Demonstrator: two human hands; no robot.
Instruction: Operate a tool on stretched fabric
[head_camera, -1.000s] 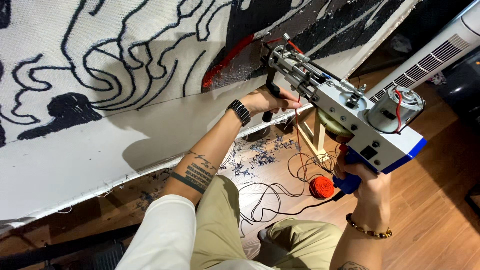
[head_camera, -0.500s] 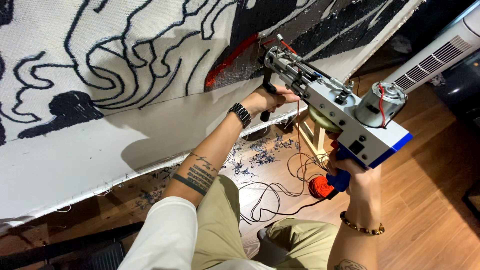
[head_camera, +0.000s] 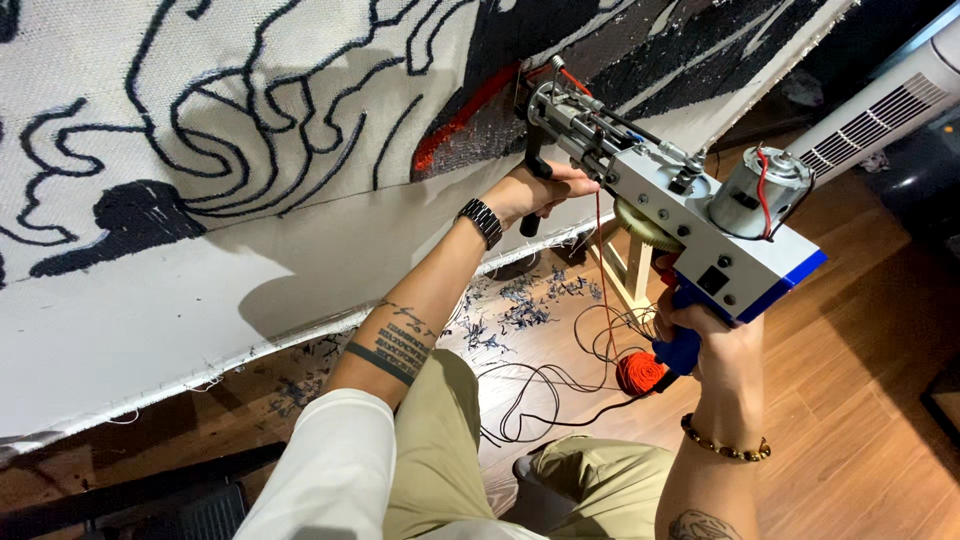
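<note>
Head camera looking down and forward at a large white cloth (head_camera: 180, 300) stretched on a slant, filling the frame from nine o'clock round to one o'clock. Black outlines curl across it, with solid black patches and a red tufted strip (head_camera: 462, 125) near twelve o'clock. Below it lies a wooden floor (head_camera: 860, 400), running from three o'clock to six o'clock, and a white slatted fan tower (head_camera: 890, 105) leans in at two o'clock.

At the centre, toward two o'clock, a grey metal tufting gun (head_camera: 690, 225) with a blue base and a small round motor on top points its needle end into the cloth beside the red strip. The left hand (head_camera: 540, 190), a dark watch on its wrist and tattoos on the forearm, is closed around the black front handle under the gun's nose. The right hand (head_camera: 715, 340), at four o'clock with a beaded bracelet, is closed around the blue rear grip; whether a finger presses the trigger is hard to tell.

A red ball of yarn (head_camera: 638, 372) sits on the floor at five o'clock, just beside tangled black cables (head_camera: 530, 385). Dark blue yarn scraps (head_camera: 520, 300) scatter near the centre.
</note>
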